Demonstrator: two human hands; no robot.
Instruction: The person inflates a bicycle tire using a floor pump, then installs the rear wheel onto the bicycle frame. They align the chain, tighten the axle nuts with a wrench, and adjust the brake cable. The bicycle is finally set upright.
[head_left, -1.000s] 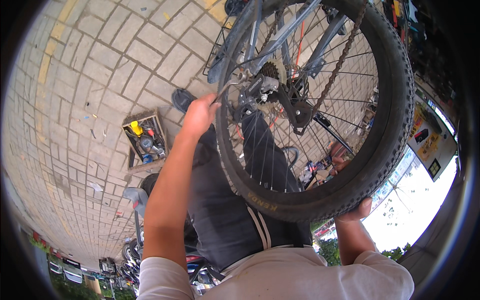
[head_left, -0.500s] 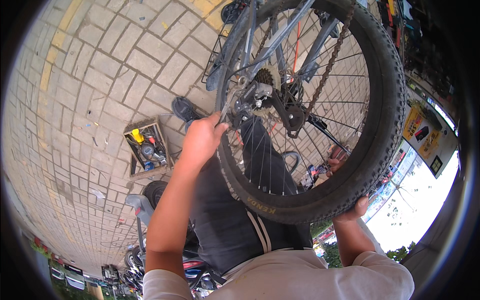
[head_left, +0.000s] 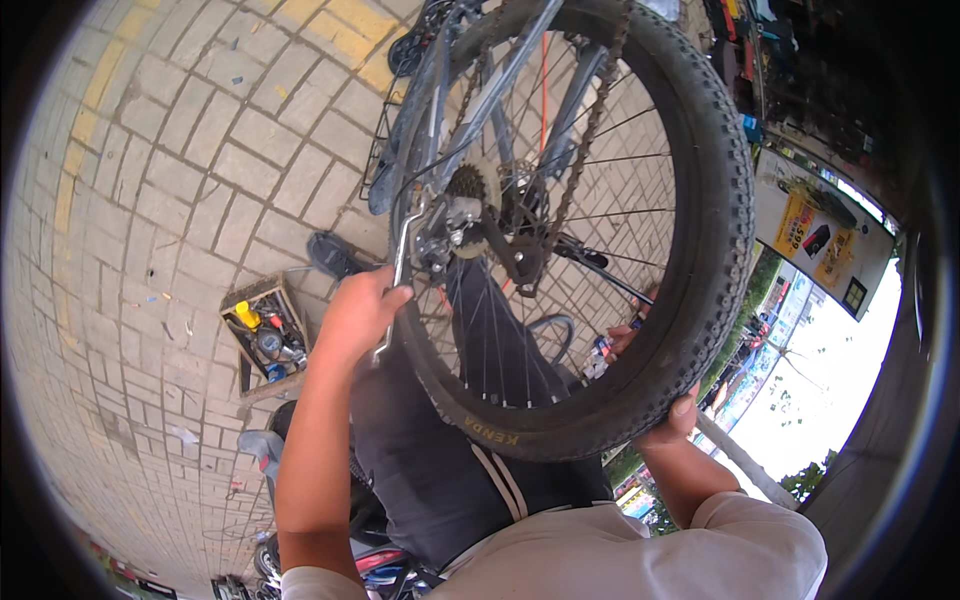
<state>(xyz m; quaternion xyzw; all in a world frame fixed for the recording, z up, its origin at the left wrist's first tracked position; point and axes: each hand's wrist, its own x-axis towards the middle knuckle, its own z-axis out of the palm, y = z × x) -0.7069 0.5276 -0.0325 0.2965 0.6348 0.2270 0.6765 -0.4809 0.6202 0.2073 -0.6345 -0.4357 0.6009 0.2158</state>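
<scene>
I note: left hand [head_left: 362,312], fingers closed round a metal wrench [head_left: 402,250] (stiff, probably slick; hold mid-shaft); right hand [head_left: 668,425], fingers wrapping the likely heavy tyre [head_left: 714,230].

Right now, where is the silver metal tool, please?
In the head view, the silver metal tool is left of centre, held in the left fingers, its upper end close to the rear derailleur.

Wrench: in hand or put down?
In hand: the left hand grips the wrench by its shaft, upper end near the derailleur. Whether that end is engaged: cannot tell.
</scene>
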